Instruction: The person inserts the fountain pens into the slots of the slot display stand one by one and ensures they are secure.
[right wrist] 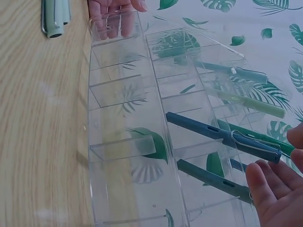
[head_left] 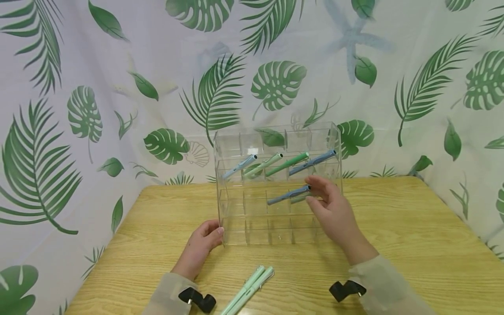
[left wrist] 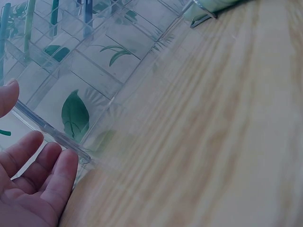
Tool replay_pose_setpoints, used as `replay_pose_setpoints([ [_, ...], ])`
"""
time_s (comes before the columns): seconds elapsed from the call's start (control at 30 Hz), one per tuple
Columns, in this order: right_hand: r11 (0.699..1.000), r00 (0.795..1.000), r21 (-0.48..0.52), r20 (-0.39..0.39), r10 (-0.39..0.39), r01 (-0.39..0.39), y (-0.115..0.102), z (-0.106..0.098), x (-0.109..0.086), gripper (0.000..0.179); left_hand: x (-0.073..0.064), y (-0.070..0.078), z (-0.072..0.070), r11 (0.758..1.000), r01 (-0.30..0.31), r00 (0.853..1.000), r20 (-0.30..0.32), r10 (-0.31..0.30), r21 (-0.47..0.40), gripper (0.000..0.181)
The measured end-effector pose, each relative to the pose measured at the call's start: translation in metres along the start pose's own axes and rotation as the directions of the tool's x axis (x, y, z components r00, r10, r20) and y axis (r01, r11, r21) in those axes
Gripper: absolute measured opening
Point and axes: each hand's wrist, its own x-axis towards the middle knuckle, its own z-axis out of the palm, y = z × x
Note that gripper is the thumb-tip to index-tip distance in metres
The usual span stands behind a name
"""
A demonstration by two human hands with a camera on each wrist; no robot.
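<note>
The left sleeve (head_left: 164,296) and right sleeve (head_left: 387,282) I'm looking at from over here are both showing pale greyish-beige, kinda plain. Each one's sporting a chunky black gadget (head_left: 206,302), sorta two-lobed, with a tiny shiny metal bit (head_left: 190,301) poking out.

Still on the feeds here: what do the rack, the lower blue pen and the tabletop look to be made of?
Rack: clear, glossy plastic, likely acrylic; the leaf print shows through its thin panels.
Lower blue pen: smooth, probably plastic body; its silvery, wire-like clip suggests metal.
Tabletop: wood or wood-look laminate, from the streaked grain; I can't tell which.
</note>
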Motion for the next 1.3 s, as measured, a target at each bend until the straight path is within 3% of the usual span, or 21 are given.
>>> replay_pose_setpoints([
  [0.57, 0.998, 1.0, 0.067, -0.006, -0.016, 0.017, -0.006, -0.014, -0.015, 0.041, -0.002, 0.002, 0.0, 1.0, -0.014, 1.0, 0.006, 0.014, -0.012, 0.045],
  [1.3, 0.989, 0.995, 0.142, 0.078, -0.059, 0.047, 0.0, -0.004, -0.037, 0.038, 0.0, -0.001, -0.001, 1.0, -0.001, 1.0, 0.004, 0.001, -0.01, 0.043],
])
